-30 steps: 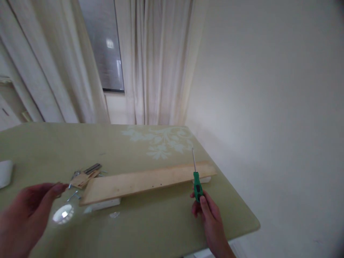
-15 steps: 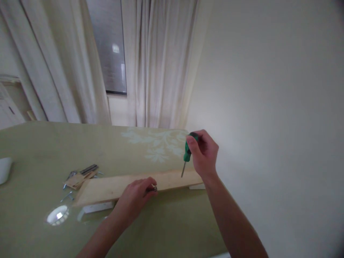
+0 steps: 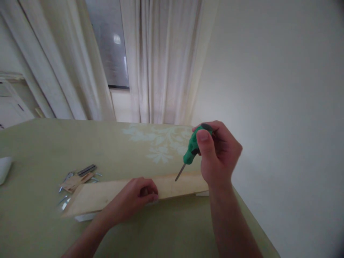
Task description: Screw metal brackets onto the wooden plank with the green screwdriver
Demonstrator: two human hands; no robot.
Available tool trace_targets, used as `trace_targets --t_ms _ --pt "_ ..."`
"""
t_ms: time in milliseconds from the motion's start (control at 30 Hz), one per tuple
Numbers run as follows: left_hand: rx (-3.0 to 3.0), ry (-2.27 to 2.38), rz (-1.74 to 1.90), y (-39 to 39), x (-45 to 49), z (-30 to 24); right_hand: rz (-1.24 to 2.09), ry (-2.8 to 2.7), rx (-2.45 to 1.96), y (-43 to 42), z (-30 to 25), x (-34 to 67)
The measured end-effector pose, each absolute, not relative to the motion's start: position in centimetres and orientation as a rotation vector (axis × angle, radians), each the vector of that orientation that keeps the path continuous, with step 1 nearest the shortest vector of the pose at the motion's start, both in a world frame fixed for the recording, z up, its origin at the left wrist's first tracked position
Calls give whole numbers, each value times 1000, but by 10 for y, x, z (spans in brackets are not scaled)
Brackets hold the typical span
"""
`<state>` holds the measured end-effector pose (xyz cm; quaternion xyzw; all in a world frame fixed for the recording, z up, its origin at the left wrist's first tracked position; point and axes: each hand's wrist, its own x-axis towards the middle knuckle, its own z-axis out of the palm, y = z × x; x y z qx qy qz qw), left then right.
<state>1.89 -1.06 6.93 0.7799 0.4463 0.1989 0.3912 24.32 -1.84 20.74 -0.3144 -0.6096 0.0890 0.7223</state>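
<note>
My right hand [image 3: 219,154] is wrapped round the green handle of a screwdriver [image 3: 191,147], raised above the board. Its metal shaft slants down to the left, and the tip appears over the board's right part. A long pale wooden board [image 3: 176,184] lies across the table on white supports [image 3: 85,216]. At its near edge, around the middle, my left hand [image 3: 137,197] rests with thumb and forefinger brought together. Whatever is between those fingertips, if anything, cannot be made out.
Left of the board lies a heap of metal hardware [image 3: 87,170], screws [image 3: 63,199] and thin wooden pieces [image 3: 71,182]. A white object [image 3: 4,168] sits at the table's left edge. Behind the green table [image 3: 67,143] hang curtains [image 3: 166,71]; a wall [image 3: 274,100] stands on the right.
The screwdriver has tilted further, its handle moving right and nearer with my right hand. A small dark metal piece seen in my left fingers earlier is no longer visible. The view has shifted slightly.
</note>
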Motion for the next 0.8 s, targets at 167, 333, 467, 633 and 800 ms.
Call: trace_targets --t_ms 167,333,467,633,800 --pt "2107 1122 542 -15 20 65 141 -1362 -724 -23 212 247" --pt "2147 1102 609 -13 20 60 209 -1399 -706 -21 208 238" --pt "2183 1157 658 -14 20 53 272 -1442 -719 -22 204 233" --pt "2285 1144 697 -18 17 47 338 -1518 -785 -20 200 232" --pt "2275 1087 617 -20 10 51 425 -1630 -866 -16 194 229"
